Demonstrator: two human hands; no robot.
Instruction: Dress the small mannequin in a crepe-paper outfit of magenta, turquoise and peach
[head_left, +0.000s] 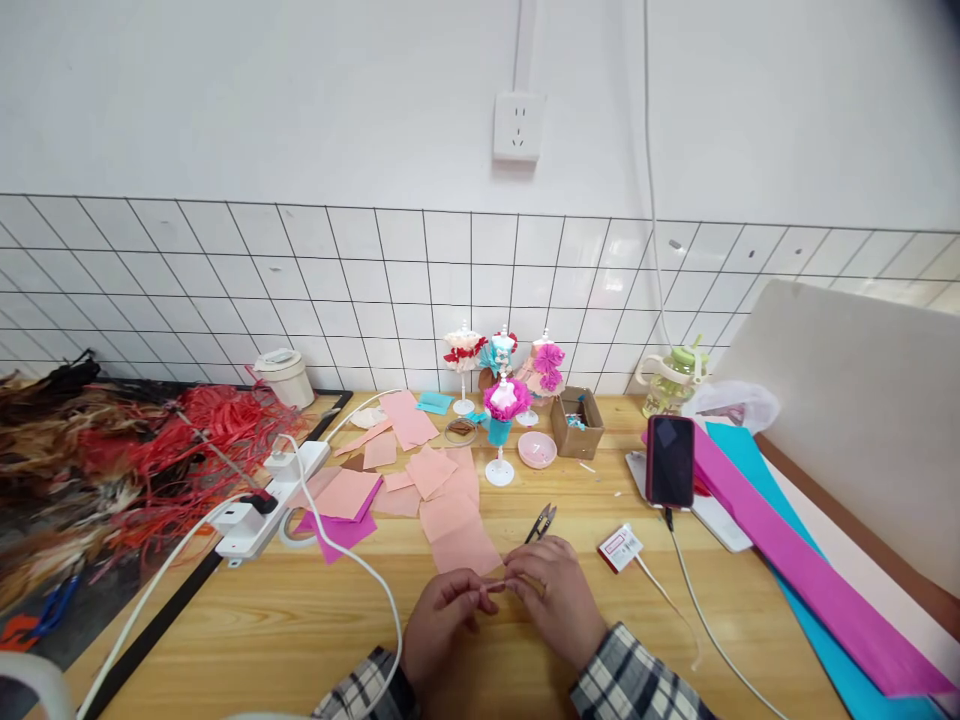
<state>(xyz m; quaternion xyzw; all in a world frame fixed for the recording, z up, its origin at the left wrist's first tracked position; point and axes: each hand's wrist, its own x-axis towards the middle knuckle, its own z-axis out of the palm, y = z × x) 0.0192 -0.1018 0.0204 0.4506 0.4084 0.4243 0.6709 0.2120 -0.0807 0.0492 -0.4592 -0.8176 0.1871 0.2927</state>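
Note:
My left hand [444, 618] and my right hand [553, 602] meet low in the middle, just above the wooden table. Between their fingertips they pinch a thin pink strip [495, 585], seemingly folded or rolled paper; the fingers hide much of it. Thread snips [541, 522] lie just beyond my right hand. Pink paper pieces [463, 540] spread out past my left hand. A small white dress-form stand [500, 470], dressed in magenta and blue paper, stands upright farther back.
Several decorated mini dress forms [464, 355] stand near the tiled wall. A pink dish [537, 450] and a cardboard box [578, 425] are beside them. Left are a power strip [251, 535] and cords; right, a thread card [620, 548], a phone [670, 462] and coloured paper sheets [817, 575].

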